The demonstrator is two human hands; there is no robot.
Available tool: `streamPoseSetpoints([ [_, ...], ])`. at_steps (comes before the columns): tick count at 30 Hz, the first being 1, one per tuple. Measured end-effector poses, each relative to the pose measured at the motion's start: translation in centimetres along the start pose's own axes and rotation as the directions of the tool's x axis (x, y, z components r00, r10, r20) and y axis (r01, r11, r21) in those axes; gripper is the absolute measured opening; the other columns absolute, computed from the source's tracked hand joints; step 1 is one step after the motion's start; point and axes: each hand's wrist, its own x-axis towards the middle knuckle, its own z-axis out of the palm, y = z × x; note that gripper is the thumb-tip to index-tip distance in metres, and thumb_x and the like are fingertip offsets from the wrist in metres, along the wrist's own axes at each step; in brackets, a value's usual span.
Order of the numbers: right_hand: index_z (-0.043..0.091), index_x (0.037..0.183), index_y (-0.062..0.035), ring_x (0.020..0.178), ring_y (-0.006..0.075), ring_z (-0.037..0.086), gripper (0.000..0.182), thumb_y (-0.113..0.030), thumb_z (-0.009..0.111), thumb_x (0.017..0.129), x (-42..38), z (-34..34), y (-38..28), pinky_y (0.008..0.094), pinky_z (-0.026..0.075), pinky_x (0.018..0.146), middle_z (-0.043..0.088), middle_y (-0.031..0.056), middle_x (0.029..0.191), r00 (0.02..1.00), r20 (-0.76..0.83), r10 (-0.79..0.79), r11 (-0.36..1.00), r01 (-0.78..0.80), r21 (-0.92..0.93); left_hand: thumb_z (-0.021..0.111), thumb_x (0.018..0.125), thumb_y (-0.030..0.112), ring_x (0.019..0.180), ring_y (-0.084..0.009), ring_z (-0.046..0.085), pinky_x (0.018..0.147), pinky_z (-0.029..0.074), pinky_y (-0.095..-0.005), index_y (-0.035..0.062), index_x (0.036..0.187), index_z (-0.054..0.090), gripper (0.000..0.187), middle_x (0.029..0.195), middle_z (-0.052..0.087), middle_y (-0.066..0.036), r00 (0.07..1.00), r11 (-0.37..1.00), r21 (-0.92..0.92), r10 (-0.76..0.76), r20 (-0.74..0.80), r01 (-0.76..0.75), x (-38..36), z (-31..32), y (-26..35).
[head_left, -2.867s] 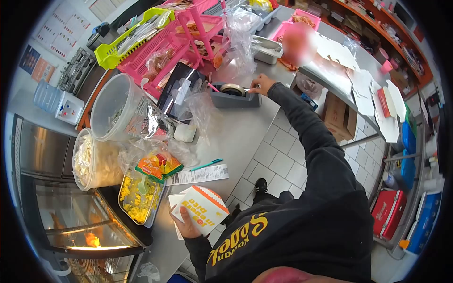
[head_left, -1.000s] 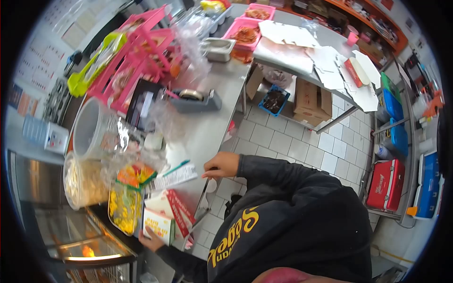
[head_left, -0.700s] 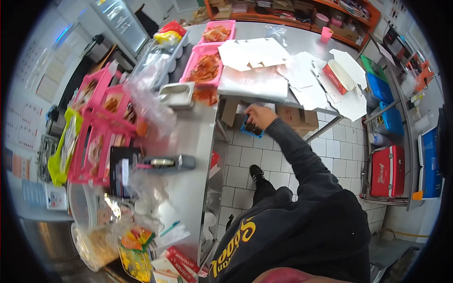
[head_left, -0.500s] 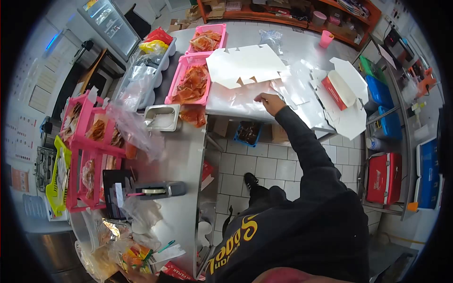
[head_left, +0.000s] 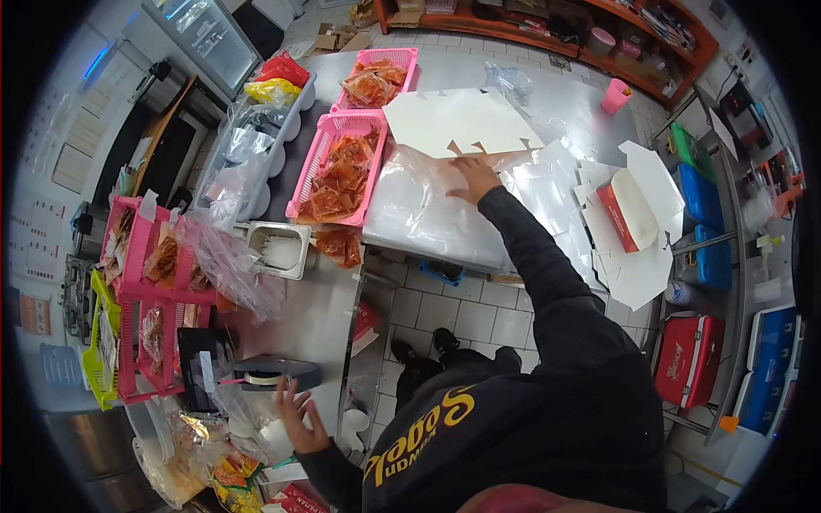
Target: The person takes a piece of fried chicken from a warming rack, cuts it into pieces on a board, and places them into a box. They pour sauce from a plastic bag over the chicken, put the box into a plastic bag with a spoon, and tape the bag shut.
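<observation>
My left hand [head_left: 301, 419] is raised over the side counter, fingers spread and nothing in them. Just behind its fingertips is a dark tape dispenser [head_left: 295, 374], and crumpled plastic bags and a yellow-and-red packet [head_left: 238, 479] lie to its left. On the main steel table my right hand [head_left: 475, 179] reaches out, fingers apart, with its fingertips at the near edge of a flat white cardboard sheet [head_left: 462, 120] with notched edges. Clear plastic film [head_left: 410, 184] lies beside that hand. Farther right rests a partly folded white and red box [head_left: 629, 209] on flat white card.
Pink baskets [head_left: 295, 211] of bagged orange-red food stand left of the cardboard. A metal container [head_left: 301, 265] sits at the counter's corner. Pink racks [head_left: 128, 295] stand at the left, a pink cup [head_left: 614, 97] at the back, and a red cooler [head_left: 693, 363] at the right.
My left hand has come up from the bags at the bottom left. My right hand has shifted slightly left to the cardboard's edge, its fingers now spread. The view has tilted slightly.
</observation>
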Motion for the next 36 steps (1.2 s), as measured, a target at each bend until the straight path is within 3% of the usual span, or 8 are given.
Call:
streamPoseSetpoints([
  [6,0.058,0.108,-0.0083,0.105,0.0293,0.052,0.034,-0.027,0.061,0.08,1.4,1.2,3.5,0.0416,0.039,0.091,0.061,0.0071,0.105,0.938,0.34,0.072,0.973,-0.14,0.182,0.048,0.086,-0.002,0.092,-0.0218,0.06,0.08,0.048,-0.0291,0.0009,0.116,0.051,0.031,0.115,0.052,-0.017,0.889,0.951,-0.287,0.227,0.397,-0.115,6.3,10.4,2.9],
  [10,0.061,0.097,-0.0073,0.09,0.0263,0.059,0.024,-0.024,0.057,0.081,1.3,1.5,2.5,0.0418,0.04,0.086,0.064,0.0082,0.092,0.984,0.096,0.147,0.948,-0.112,-0.299,0.049,0.087,0.0,0.091,-0.0177,0.06,0.077,0.047,-0.0261,0.0022,0.115,0.052,0.029,0.111,0.055,-0.01,0.736,0.925,-0.38,0.262,0.625,-0.007,10.9,17.0,4.9],
  [13,0.063,0.091,-0.0087,0.079,0.025,0.06,0.021,-0.025,0.055,0.081,1.5,-0.6,-0.6,0.0395,0.039,0.083,0.064,0.0096,0.086,0.989,0.145,0.038,0.836,0.048,-0.546,0.052,0.086,0.004,0.088,-0.019,0.06,0.074,0.048,-0.0284,0.0032,0.117,0.049,0.031,0.115,0.054,-0.009,0.699,0.918,-0.393,0.31,0.644,-0.044,14.7,20.9,4.8],
  [19,0.06,0.102,-0.0051,0.082,0.0294,0.059,0.023,-0.007,0.046,0.083,1.3,-4.8,-8.2,0.0361,0.047,0.076,0.065,0.0088,0.082,0.935,0.335,-0.119,0.795,-0.113,0.596,0.049,0.078,-0.005,0.095,-0.031,0.052,0.082,0.043,-0.0365,0.0007,0.116,0.045,0.038,0.107,0.051,-0.016,0.886,0.903,-0.256,0.403,0.228,-0.345,21.5,23.9,5.1],
  [21,0.059,0.103,-0.0095,0.087,0.028,0.059,0.027,-0.002,0.044,0.082,0.2,-2.5,-7.0,0.0368,0.047,0.077,0.064,0.0092,0.088,0.937,0.156,-0.313,0.882,0.225,0.415,0.045,0.074,-0.009,0.095,-0.0347,0.049,0.085,0.04,-0.0397,-0.0004,0.113,0.046,0.04,0.104,0.049,-0.018,0.909,0.926,-0.226,0.351,0.223,-0.302,22.8,23.7,4.6],
  [25,0.059,0.086,-0.011,0.091,0.0269,0.056,0.01,-0.014,0.057,0.077,-0.3,-2.7,-4.4,0.0377,0.048,0.071,0.061,0.0071,0.085,0.857,0.499,0.133,0.986,-0.164,0.017,0.045,0.076,-0.004,0.093,-0.0339,0.051,0.083,0.04,-0.0421,0.001,0.108,0.05,0.033,0.104,0.051,-0.017,0.889,0.914,-0.033,0.402,0.221,-0.405,23.8,23.9,3.8],
  [33,0.053,0.089,-0.0123,0.083,0.0271,0.053,0.023,-0.023,0.064,0.072,0.0,0.3,-4.4,0.0414,0.046,0.065,0.058,0.0086,0.081,0.947,0.157,-0.279,0.934,0.23,0.275,0.049,0.074,0.001,0.084,-0.0305,0.055,0.074,0.045,-0.0393,0.006,0.096,0.055,0.024,0.09,0.055,-0.01,0.393,0.764,-0.421,0.624,0.675,-0.489,22.0,27.2,5.2],
  [36,0.052,0.088,-0.0127,0.078,0.0288,0.058,0.021,-0.025,0.064,0.075,-0.1,-0.2,-3.4,0.0418,0.046,0.064,0.059,0.0079,0.075,0.875,0.481,-0.047,0.988,-0.029,0.15,0.048,0.076,0.002,0.09,-0.0288,0.055,0.077,0.045,-0.0359,0.0056,0.099,0.055,0.024,0.092,0.054,-0.011,0.355,0.766,-0.393,0.603,0.715,-0.509,22.4,27.0,5.1],
])
